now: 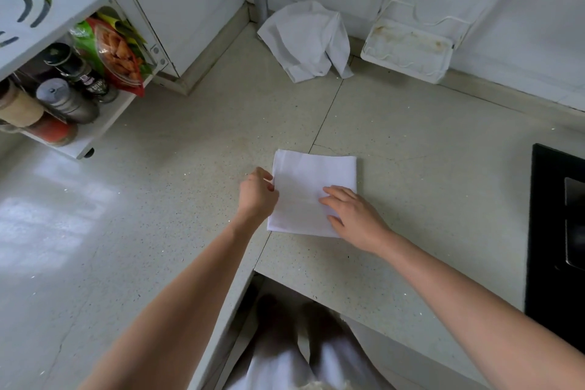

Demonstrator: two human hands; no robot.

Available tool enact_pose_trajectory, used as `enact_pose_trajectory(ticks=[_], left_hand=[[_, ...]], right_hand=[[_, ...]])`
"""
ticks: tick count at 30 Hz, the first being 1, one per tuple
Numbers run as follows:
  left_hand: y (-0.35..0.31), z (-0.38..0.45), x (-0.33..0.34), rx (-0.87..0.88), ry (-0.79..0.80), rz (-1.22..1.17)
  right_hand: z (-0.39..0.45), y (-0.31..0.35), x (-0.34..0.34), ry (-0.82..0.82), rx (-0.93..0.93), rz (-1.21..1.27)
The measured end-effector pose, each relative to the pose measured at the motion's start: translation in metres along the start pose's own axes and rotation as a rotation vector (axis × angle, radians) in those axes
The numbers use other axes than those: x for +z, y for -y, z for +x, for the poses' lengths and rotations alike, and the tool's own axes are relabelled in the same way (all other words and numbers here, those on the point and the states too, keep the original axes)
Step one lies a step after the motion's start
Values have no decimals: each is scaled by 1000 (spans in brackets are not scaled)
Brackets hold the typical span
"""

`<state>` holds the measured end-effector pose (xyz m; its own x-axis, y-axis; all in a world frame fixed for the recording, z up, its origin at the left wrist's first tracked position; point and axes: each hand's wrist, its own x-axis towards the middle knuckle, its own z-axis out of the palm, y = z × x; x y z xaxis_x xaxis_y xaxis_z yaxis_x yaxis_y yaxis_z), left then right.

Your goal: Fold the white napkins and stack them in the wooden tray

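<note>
On the counter: a speckled pale stone countertop point(177, 142) carries a flat white cloth napkin point(308, 179), folded to a near-square, lying near the front edge between the two hands
Step in hand: by the look of it, a fold midway, the napkin being squared up or about to be halved once more
Left hand: the left hand point(258, 195) sits at the napkin's left edge with fingers curled, pinching that edge
Right hand: the right hand point(353, 215) lies flat with straight fingers pressing on the napkin's near right part, grasping nothing
Next move: probably the pinched left edge carried over toward the right; it calls for edges kept in line and the right hand shifted clear of the flap or holding the crease
Napkin's look: clean, smooth, thin, with a faint horizontal crease across its middle; corners fairly true, the layers flush as far as can be told
Remaining stock: a crumpled heap of white cloth point(305, 41) lies at the back corner against the wall, well apart from the folded one, apparently yet to be folded
Wooden tray: not visible, so where the stack goes cannot be told
Surroundings: a white plastic drip tray point(408, 49) stands just beside the heap; a white shelf rack with spice jars and snack bags point(79, 79) at the left; a black hob point(557, 231) at the right edge
</note>
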<state>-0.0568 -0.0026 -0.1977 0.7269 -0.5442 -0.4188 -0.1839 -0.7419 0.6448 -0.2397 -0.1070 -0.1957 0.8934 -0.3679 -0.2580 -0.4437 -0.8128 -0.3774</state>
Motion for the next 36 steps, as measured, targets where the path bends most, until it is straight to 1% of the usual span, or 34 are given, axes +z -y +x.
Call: enact_pose_trajectory(ticks=[5, 10, 11, 13, 14, 15, 16, 17, 18, 20, 21, 22, 23, 24, 25, 27, 29, 30, 31, 33, 36], left_hand=[[3, 0, -2, -14, 6, -40], [3, -1, 1, -16, -6, 25], [2, -3, 3, 40, -44, 106], [4, -14, 12, 269, -139, 379], [5, -21, 18, 392, -124, 494], [6, -29, 25, 479, -42, 576], [9, -35, 32, 520, 64, 645], [12, -39, 38, 530, 145, 703], [17, -39, 43, 516, 192, 737], [19, -36, 43, 482, 209, 729], [18, -34, 42, 473, 211, 725], [16, -33, 41, 473, 218, 736], [13, -34, 40, 475, 229, 752], [13, -34, 40, 476, 237, 765], [12, -34, 40, 473, 245, 770], [10, -34, 40, 462, 264, 774], [11, -34, 40, 460, 267, 790], [11, -34, 40, 461, 263, 793], [10, -35, 41, 460, 260, 790], [9, -33, 42, 457, 262, 782], [1, -29, 35, 439, 285, 761]], right_hand=[[-7, -9, 3, 5, -9, -40], [-12, -21, 17, 95, -93, -226], [-13, -24, 22, 109, -103, -257], [-14, -29, 31, 107, -103, -267], [-14, -30, 35, 98, -102, -260], [-14, -31, 37, 91, -111, -257], [-14, -32, 38, 90, -131, -247], [-13, -34, 36, 98, -159, -239], [-10, -40, 32, 107, -176, -229], [3, -59, 21, 120, -111, -233], [13, -71, 11, 96, -71, -244], [24, -83, 2, 80, -62, -273], [34, -92, -11, 99, -76, -320], [42, -97, -25, 105, -127, -381], [46, -101, -37, 92, -230, -476], [50, -106, -53, 95, -507, -644], [48, -106, -58, 105, -730, -735], [47, -103, -59, 115, -789, -752], [47, -101, -57, 113, -810, -769], [52, -96, -51, 108, -794, -811], [62, -90, -40, 9, -800, -769]])
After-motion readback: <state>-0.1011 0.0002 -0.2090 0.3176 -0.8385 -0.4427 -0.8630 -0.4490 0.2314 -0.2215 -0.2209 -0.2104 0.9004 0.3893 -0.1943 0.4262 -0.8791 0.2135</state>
